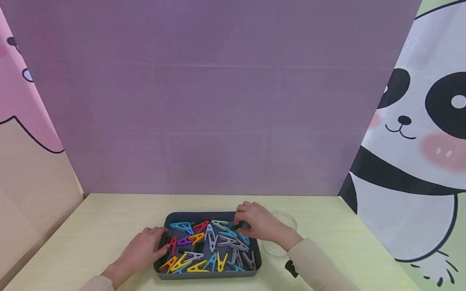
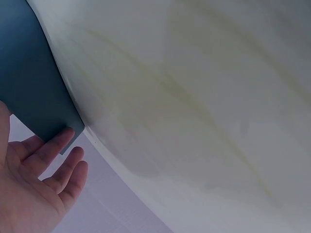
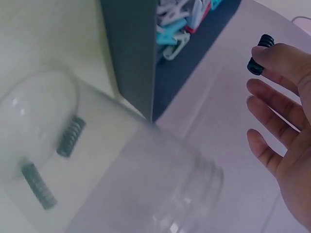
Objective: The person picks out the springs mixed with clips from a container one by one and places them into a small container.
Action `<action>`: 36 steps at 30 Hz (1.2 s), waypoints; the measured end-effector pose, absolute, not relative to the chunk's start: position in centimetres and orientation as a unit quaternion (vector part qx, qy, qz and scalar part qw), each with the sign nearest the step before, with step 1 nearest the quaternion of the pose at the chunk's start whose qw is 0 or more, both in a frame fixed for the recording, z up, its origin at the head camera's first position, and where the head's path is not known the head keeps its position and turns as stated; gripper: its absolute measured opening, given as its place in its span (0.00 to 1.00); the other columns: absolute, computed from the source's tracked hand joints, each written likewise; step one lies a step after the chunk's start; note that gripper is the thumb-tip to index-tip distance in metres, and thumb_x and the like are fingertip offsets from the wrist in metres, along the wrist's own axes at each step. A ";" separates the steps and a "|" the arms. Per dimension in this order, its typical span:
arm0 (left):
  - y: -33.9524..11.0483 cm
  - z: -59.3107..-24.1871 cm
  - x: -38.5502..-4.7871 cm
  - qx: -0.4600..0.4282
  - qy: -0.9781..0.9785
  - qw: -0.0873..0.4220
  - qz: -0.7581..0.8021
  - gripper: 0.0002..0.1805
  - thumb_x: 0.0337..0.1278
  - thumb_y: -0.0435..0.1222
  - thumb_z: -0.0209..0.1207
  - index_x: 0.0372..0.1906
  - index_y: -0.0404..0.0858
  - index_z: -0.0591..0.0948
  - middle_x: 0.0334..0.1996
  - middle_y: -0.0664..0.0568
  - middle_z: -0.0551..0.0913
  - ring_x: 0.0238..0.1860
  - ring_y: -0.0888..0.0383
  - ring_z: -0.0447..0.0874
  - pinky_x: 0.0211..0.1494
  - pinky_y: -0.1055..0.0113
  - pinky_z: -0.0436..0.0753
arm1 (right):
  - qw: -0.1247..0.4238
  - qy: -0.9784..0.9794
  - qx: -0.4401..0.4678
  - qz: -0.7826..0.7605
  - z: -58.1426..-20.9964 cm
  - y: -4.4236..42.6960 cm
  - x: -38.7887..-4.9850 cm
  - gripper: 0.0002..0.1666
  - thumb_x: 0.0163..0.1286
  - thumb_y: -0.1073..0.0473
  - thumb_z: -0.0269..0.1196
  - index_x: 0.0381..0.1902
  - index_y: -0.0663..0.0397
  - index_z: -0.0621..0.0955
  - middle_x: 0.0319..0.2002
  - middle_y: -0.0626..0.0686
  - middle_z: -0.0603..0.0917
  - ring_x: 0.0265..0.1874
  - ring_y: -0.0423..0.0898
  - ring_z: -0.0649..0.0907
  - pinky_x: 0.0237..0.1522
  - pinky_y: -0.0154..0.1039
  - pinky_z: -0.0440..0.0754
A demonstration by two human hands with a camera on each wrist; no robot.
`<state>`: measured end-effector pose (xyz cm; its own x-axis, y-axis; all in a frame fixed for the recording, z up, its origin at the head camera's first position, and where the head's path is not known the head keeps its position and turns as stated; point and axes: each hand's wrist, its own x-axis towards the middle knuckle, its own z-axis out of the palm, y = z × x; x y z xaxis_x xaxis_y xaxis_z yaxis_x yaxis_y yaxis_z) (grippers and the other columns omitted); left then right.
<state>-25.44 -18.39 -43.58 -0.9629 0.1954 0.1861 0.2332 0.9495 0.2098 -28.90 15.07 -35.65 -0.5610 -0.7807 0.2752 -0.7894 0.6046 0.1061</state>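
A dark grey tray (image 1: 207,275) full of coloured plastic clothespins (image 1: 221,262) sits at the table's front. At its left wall, my left hand (image 1: 143,246) holds the rim, thumb over the edge and a fingertip against the outside (image 2: 63,138). Above the tray's far right corner, my right hand (image 1: 259,222) pinches a small black coil spring (image 3: 260,54) between thumb and forefinger; its other fingers are loosely bent. To the tray's right lies a clear jar (image 3: 160,179). Two dark springs (image 3: 71,136) show through its wall. Several black springs (image 1: 198,247) lie among the clothespins.
A pale wooden table (image 1: 116,218) bears the tray and jar. Behind it hangs a purple cloth (image 1: 218,121). A panda picture (image 1: 418,161) covers the right side, and a pink cartoon panel (image 1: 25,93) stands at left. A small black object (image 1: 291,268) shows beneath the right forearm.
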 end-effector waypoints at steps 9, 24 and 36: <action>-18.4 -43.5 -25.5 -0.106 -0.984 0.078 -0.117 0.25 0.47 0.50 0.62 0.50 0.42 0.76 0.48 0.49 0.80 0.47 0.52 0.75 0.52 0.53 0.76 | 0.187 -0.882 0.431 0.028 -34.0 17.5 -29.3 0.07 0.53 0.56 0.68 0.31 0.44 0.81 0.33 0.42 0.78 0.35 0.40 0.75 0.39 0.40 0.76; -18.4 -43.5 -25.4 -0.104 -0.985 0.067 -0.123 0.26 0.48 0.50 0.62 0.51 0.42 0.76 0.49 0.49 0.79 0.49 0.51 0.75 0.53 0.51 0.75 | 0.195 -0.900 0.388 0.042 -33.6 22.1 -29.4 0.08 0.49 0.60 0.69 0.27 0.45 0.80 0.31 0.42 0.79 0.32 0.39 0.77 0.34 0.37 0.77; -18.5 -43.6 -25.4 -0.102 -0.985 0.064 -0.127 0.26 0.48 0.50 0.62 0.51 0.43 0.76 0.50 0.49 0.79 0.50 0.51 0.75 0.54 0.50 0.75 | 0.153 -0.926 0.343 0.033 -34.9 24.3 -29.2 0.07 0.49 0.60 0.69 0.28 0.46 0.81 0.30 0.42 0.79 0.30 0.40 0.75 0.32 0.37 0.75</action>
